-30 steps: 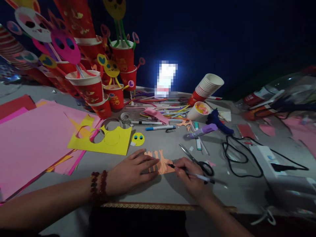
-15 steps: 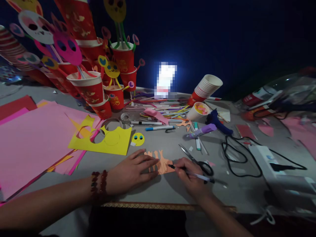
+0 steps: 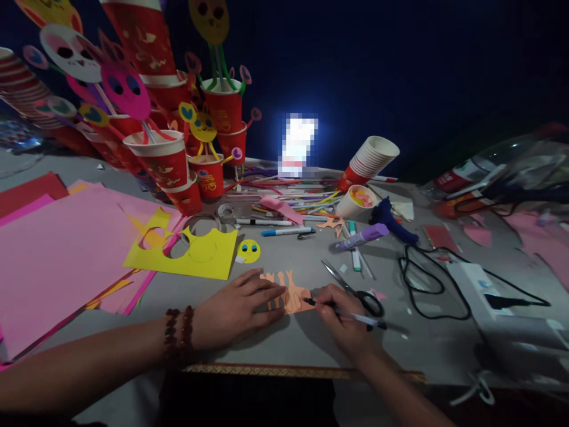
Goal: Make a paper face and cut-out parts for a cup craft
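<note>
A person's two hands at a piece of orange paper (image 3: 292, 287) near the front edge of a grey table (image 3: 288, 347), curved shapes drawn on it. L hand (image 3: 237, 308), w/ two beaded bracelets (image 3: 187, 329) at the wrist, lies palm down, fingers slightly spread, on the paper's 9 o'clock side; R hand (image 3: 338, 314) pinches a slim pen (image 3: 355, 315) btwn thumb & fingers, dark tip at the paper. Clock positions run from that paper. At 3, just past R hand: black-handled scissors (image 3: 352, 289). At 11, a yellow face disc (image 3: 249, 252); at 10, a yellow sheet (image 3: 216, 255) w/ round cutouts & one drawn circle. Red cups (image 3: 162, 166), btwn 10 & 11, carry gold lettering, illegible here; purple tube (image 3: 362, 237), btwn 1 & 2, has print on its barrel, too small to make out; bottle (image 3: 471, 169) at 2 wears a red label w/ pale marks, blurred. At 12, a blue-and-white marker (image 3: 287, 232) lies crosswise; farther back, a bright panel (image 3: 299, 142) is pixelated, contents unreadable.
</note>
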A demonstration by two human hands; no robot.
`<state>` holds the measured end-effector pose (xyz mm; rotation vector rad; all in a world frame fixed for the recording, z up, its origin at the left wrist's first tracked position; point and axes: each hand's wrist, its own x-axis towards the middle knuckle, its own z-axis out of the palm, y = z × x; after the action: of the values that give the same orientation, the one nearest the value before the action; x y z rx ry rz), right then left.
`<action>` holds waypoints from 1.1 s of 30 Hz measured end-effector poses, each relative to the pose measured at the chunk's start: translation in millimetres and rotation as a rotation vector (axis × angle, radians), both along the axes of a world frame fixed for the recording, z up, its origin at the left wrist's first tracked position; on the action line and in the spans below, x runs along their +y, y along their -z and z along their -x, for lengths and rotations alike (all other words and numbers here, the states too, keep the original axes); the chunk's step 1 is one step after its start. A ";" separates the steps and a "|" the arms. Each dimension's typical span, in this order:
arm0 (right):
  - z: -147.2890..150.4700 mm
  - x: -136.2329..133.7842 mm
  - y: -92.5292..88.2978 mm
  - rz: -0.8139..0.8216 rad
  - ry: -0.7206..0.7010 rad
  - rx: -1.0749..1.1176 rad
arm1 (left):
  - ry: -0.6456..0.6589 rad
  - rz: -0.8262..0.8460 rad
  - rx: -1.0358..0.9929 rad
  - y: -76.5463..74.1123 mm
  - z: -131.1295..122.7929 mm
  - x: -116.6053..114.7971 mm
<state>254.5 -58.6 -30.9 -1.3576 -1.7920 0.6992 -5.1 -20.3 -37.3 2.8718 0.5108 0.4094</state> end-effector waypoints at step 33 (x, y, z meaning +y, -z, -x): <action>-0.2 -1.5 0.9 -0.027 -0.003 0.028 | 0.000 0.003 -0.001 -1.9 -0.3 0.3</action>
<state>254.8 -60.2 -31.8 -1.3212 -1.7757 0.6902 -4.8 -20.0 -35.4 2.8692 0.5110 0.4093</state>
